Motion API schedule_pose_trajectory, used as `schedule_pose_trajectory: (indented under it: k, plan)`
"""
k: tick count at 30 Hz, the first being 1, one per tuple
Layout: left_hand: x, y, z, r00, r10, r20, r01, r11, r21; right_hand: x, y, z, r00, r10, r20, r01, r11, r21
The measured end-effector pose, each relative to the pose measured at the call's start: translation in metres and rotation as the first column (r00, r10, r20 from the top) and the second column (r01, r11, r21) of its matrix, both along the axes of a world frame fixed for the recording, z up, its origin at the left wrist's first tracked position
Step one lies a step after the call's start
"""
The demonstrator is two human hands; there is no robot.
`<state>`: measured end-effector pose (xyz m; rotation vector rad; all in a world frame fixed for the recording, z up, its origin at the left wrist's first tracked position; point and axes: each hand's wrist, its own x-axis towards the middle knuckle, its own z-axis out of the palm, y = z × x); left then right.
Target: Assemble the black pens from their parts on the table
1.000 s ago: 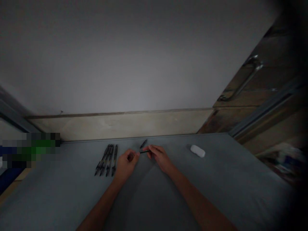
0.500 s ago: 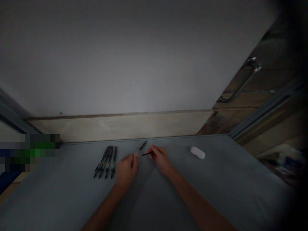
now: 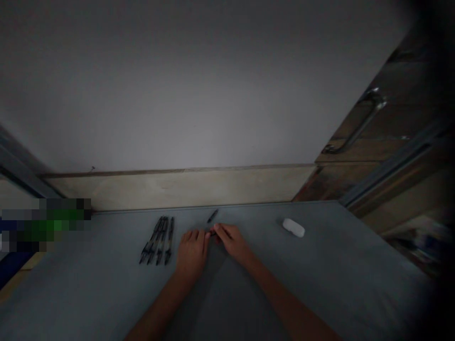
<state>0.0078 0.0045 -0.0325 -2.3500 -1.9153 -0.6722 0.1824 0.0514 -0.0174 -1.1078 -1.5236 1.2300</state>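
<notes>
My left hand point(image 3: 192, 251) and my right hand point(image 3: 232, 241) almost meet above the grey table. Between their fingertips shows a short dark stretch of a pen point(image 3: 213, 233); the rest is hidden by the fingers. Both hands are closed on it, one at each end. Just beyond them lies a short dark pen piece point(image 3: 212, 216), slanted on the table. To the left of my left hand, several black pens point(image 3: 158, 241) lie side by side, some overlapping at their far ends.
The grey tabletop point(image 3: 88, 284) runs back to a pale wall point(image 3: 199, 187). A small white case point(image 3: 294, 228) lies to the right. A metal handle point(image 3: 359, 125) is on the wooden panel at right. Pixelated green and blue things point(image 3: 53, 222) are at the left edge.
My hands have come closer together, and less of the pen shows between them. The fingers of my left hand now lie more forward. The view has shifted slightly.
</notes>
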Motion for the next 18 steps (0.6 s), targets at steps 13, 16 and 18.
schedule_pose_trajectory:
  k: [13, 16, 18]
  plan:
    - [0.0, -0.001, 0.003, 1.0, 0.024, 0.018, -0.023, 0.997, -0.077, 0.004, -0.012, -0.003, 0.969, 0.211, 0.131, -0.231, 0.961, 0.156]
    - [-0.001, 0.0, 0.002, 0.999, 0.028, 0.038, -0.025, 0.997, -0.079, 0.005, -0.013, 0.0, 0.967, 0.213, 0.138, -0.234, 0.96, 0.154]
    - [-0.002, 0.0, 0.002, 0.998, 0.045, 0.046, -0.041, 0.996, -0.076, 0.006, -0.015, 0.003, 0.969, 0.216, 0.121, -0.233, 0.961, 0.152]
